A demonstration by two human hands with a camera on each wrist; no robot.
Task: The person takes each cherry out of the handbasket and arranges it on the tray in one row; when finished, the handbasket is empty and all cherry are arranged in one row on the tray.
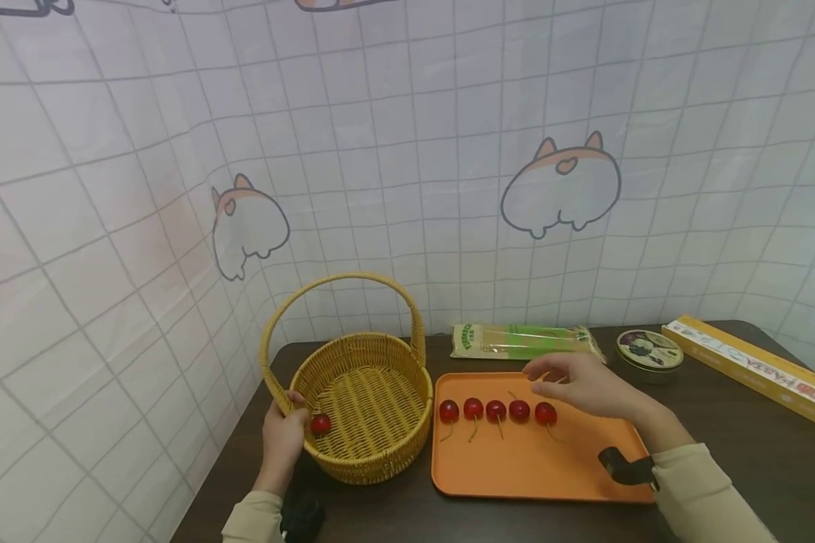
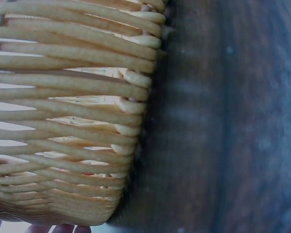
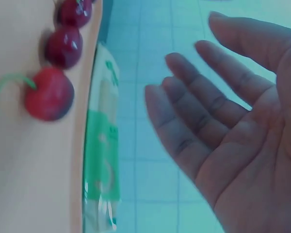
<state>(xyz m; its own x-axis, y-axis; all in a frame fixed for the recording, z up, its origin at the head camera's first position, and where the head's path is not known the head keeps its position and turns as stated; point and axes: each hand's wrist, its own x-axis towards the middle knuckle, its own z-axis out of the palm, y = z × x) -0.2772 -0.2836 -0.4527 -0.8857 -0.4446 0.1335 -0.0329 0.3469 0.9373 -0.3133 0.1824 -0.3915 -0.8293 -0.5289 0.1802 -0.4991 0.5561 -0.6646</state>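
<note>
My left hand (image 1: 285,434) grips the left rim of a yellow wicker basket (image 1: 373,471), at the foot of its tall handle. A single red cherry (image 1: 321,424) lies inside, by the left wall. In the left wrist view the woven side (image 2: 72,116) fills the left half, with fingertips (image 2: 63,228) at the bottom edge. My right hand (image 1: 580,385) hovers over the back of an orange tray (image 1: 516,471), holding nothing. Its fingers are spread and slightly bent in the right wrist view. Several stemmed cherries lie in a row on the tray, the rightmost cherry (image 1: 545,413) nearest that hand.
Behind the tray lies a green and clear packet of noodles (image 1: 523,342). A round tin (image 1: 648,351) and a long yellow pasta box (image 1: 754,366) sit to the right on the dark table (image 1: 380,513). A white gridded cloth (image 1: 407,188) hangs behind.
</note>
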